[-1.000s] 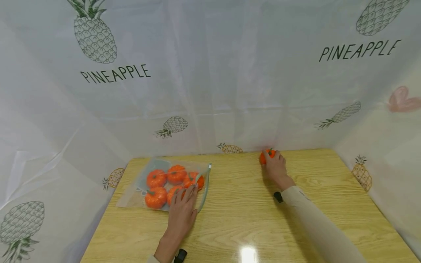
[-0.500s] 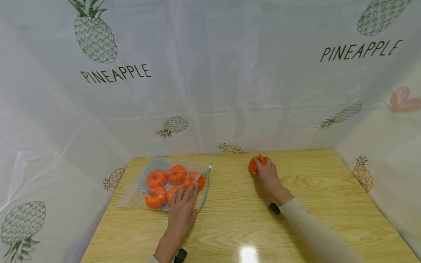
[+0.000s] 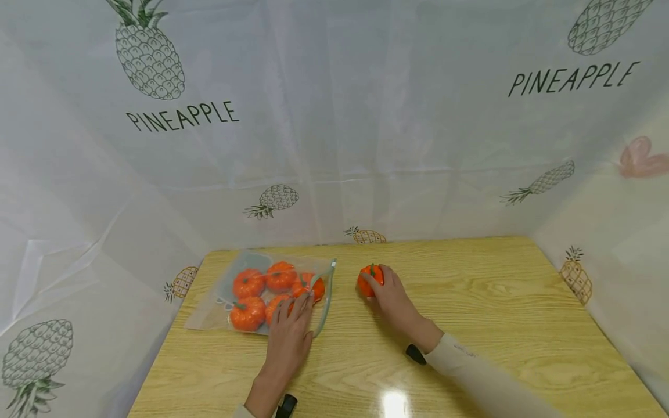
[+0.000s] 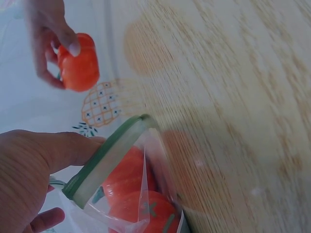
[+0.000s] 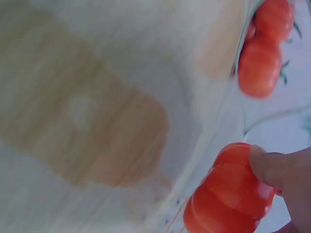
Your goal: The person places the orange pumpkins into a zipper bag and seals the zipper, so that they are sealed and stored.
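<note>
My right hand (image 3: 395, 302) grips a small orange pumpkin (image 3: 363, 288) with a green stem, close over the table and right of a clear zip bag (image 3: 206, 313). Several similar pumpkins (image 3: 248, 315) lie inside that bag. At the bag's right end is its mouth, edged by a green zip strip (image 4: 104, 162). My left hand (image 3: 287, 337) pinches this edge, thumb on one side, and the mouth gapes in the left wrist view. The thumb (image 5: 272, 170) presses the held pumpkin's side in the right wrist view. Part of one bagged pumpkin is hidden under my left fingers.
The wooden table (image 3: 486, 302) ends at a white pineapple-print cloth (image 3: 392, 203) hanging behind it and at both sides. A black wrist strap piece (image 3: 415, 354) shows under my right wrist.
My right hand has carried the pumpkin leftward and nearer, from the table's back edge toward the bag's mouth. The left hand and the bag have stayed in place.
</note>
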A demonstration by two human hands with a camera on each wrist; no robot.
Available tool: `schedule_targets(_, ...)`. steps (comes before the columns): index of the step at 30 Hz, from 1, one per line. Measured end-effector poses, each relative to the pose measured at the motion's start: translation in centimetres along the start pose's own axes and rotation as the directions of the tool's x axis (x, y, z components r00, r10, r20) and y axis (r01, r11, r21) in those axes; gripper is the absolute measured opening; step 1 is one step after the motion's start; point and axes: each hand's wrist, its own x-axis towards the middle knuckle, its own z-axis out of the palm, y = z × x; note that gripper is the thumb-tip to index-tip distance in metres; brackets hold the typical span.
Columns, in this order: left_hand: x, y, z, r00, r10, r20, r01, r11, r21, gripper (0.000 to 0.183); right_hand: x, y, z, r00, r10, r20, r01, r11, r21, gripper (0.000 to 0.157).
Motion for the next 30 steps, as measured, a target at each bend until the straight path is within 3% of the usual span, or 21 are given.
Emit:
schedule_targets(3,0.0,0.0,-0.1,1.0,-0.004,0.004,0.004,1.0,0.0,0.086,0.0,-1.3,0.4,1.0,-0.021,0.015,0.02,0.999,0.041,0.055)
schedule_targets(10,0.0,0.0,-0.2,1.0,-0.003,0.009,0.003,1.0,0.01,0.088,0.2,-3.5,1.2,0.993,-0.122,0.005,0.122,0.991,0.049,0.05)
schedule_targets(19,0.1,0.0,-0.3,1.0,0.001,0.017,-0.002,0.999,0.033,0.091,0.3,-5.5,2.5,0.977,-0.207,0.048,0.204,0.977,0.058,0.052)
schedule_targets(30,0.0,0.0,-0.4,1.0,0.002,0.025,-0.003,0.999,0.04,0.092,0.7,-7.3,3.5,0.962,-0.242,0.125,0.252,0.965,-0.068,0.053)
